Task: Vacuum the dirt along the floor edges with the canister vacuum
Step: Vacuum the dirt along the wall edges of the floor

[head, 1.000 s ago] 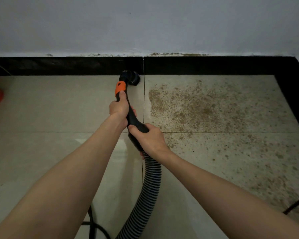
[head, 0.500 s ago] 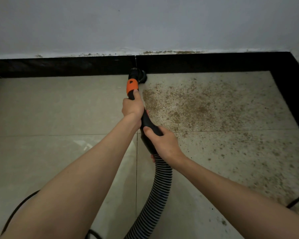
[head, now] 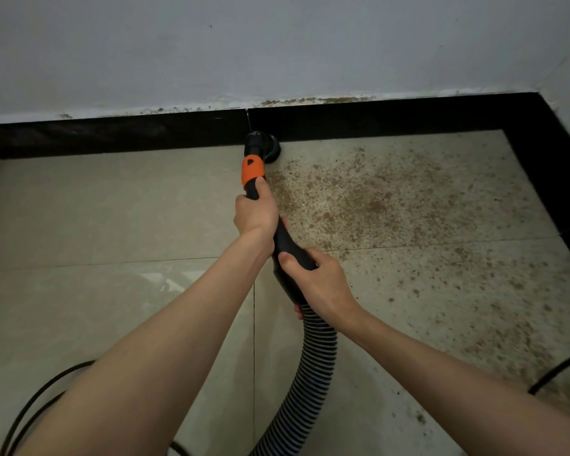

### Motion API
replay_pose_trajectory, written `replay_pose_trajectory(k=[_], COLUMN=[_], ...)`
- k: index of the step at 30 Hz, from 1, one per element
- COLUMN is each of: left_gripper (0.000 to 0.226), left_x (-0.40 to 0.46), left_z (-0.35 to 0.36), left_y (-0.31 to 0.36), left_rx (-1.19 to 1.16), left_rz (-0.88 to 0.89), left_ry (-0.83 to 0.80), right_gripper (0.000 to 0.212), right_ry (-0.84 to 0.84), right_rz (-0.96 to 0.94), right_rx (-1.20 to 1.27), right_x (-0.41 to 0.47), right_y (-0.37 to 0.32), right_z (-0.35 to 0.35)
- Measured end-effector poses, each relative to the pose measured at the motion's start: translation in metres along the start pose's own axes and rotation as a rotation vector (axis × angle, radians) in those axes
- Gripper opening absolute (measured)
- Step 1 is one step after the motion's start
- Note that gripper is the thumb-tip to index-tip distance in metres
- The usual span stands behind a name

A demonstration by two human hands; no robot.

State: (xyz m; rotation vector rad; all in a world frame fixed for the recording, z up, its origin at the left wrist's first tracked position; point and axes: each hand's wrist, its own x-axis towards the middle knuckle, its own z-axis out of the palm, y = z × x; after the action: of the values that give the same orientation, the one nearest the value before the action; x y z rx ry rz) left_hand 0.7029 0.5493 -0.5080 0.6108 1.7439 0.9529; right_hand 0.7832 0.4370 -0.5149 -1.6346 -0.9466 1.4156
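Head view — both hands (head: 255, 213) gripping vacuum wand (head: 282, 240), nozzle (head: 263, 144) at baseboard (head: 112, 136)

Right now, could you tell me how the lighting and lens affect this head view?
Head view: dim, flat light; a pale glare patch on the floor tile beside the left forearm; wide-angle lens bends the black baseboard; dirt stays sharp.

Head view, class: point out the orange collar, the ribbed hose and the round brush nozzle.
orange collar (head: 252, 172): head view, middle of the band.
ribbed hose (head: 310, 383): head view, midway along its ribs.
round brush nozzle (head: 266, 145): head view, its dark top.
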Motion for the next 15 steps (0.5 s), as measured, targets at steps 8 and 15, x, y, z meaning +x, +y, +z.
replay_pose_trajectory(k=[8,15], left_gripper=[0.043,0.046], left_x=[0.007,0.005], left_z=[0.004,0.024], left_y=[0.003,0.003], left_rx=[0.059,0.079], left_rz=[0.023,0.029], left_ry=[0.002,-0.086], right_gripper=[0.026,0.024], right_ry=[-0.025,0.024], right_rz=[0.034,0.055], right_rx=[0.024,0.03], right_x=[0.007,0.013], right_y=[-0.003,0.0], right_z=[-0.001,-0.013])
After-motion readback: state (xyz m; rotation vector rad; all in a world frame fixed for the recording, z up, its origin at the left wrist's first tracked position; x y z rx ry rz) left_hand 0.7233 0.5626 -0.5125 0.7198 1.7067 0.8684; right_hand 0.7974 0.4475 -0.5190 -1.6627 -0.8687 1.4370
